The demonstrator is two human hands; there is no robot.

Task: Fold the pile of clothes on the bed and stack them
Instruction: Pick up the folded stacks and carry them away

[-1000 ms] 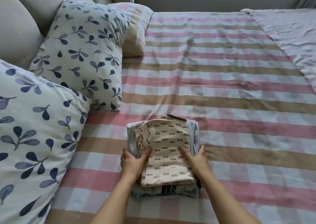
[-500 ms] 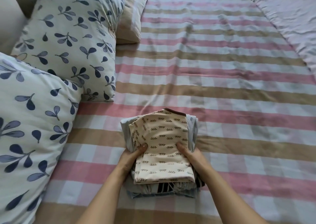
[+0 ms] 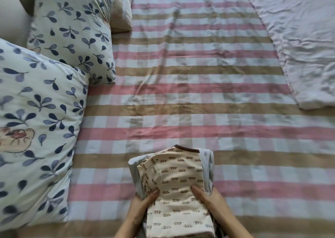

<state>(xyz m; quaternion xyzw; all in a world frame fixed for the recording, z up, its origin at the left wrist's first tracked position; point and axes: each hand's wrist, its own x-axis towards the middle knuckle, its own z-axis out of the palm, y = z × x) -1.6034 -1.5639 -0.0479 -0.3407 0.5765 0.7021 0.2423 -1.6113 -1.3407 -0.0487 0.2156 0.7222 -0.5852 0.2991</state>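
Observation:
A stack of folded clothes is at the bottom middle of the view, over the near part of the striped bed. Its top piece is cream with small brown squiggles; a pale blue garment shows beneath it along the left and right sides. My left hand grips the stack's left side with the thumb on top. My right hand grips the right side the same way. The fingers of both hands are hidden under the stack.
The bed sheet has pink, tan and white stripes. Two leaf-print pillows lie along the left, with a striped pillow behind them. A crumpled pale lilac blanket covers the far right.
The stack has come toward me and sits lower in the view, held in both hands. The view has tilted further down the bed.

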